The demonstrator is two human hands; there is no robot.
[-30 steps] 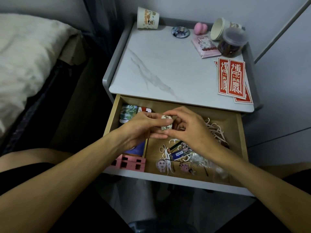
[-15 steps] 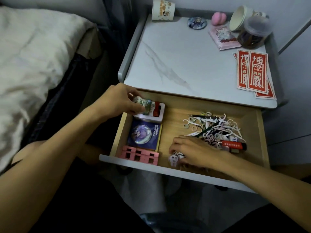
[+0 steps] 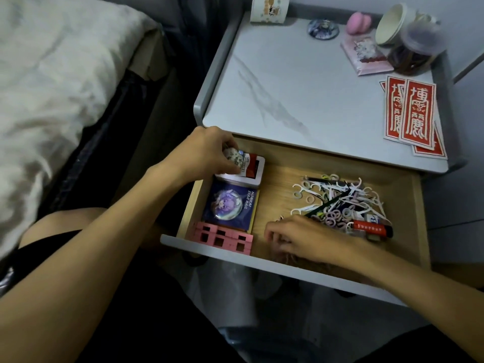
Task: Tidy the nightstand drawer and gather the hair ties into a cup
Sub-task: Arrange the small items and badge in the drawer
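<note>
The nightstand drawer (image 3: 419,221) stands pulled out. My left hand (image 3: 207,153) grips a small patterned roll (image 3: 231,156) at the drawer's back left corner, over a white and red box (image 3: 252,167). My right hand (image 3: 296,237) reaches down near the drawer's front, fingers curled on small items that it hides. Right of it lies a tangle of pink hair ties (image 3: 336,214) and white floss picks (image 3: 309,191). A patterned paper cup (image 3: 269,9) stands at the nightstand's back left; a white cup (image 3: 392,24) lies on its side at the back right.
A blue badge card (image 3: 230,205) and a pink block piece (image 3: 222,237) fill the drawer's left side. A red lighter (image 3: 372,227) lies at the right. On top are red envelopes (image 3: 413,113), a clear jar (image 3: 413,52), a pink packet (image 3: 364,56) and a round badge (image 3: 323,28). The bed (image 3: 52,87) is left.
My hands parted from the middle of the drawer. The left hand carried the roll to the back left corner; the right hand went down to the front and stays there.
</note>
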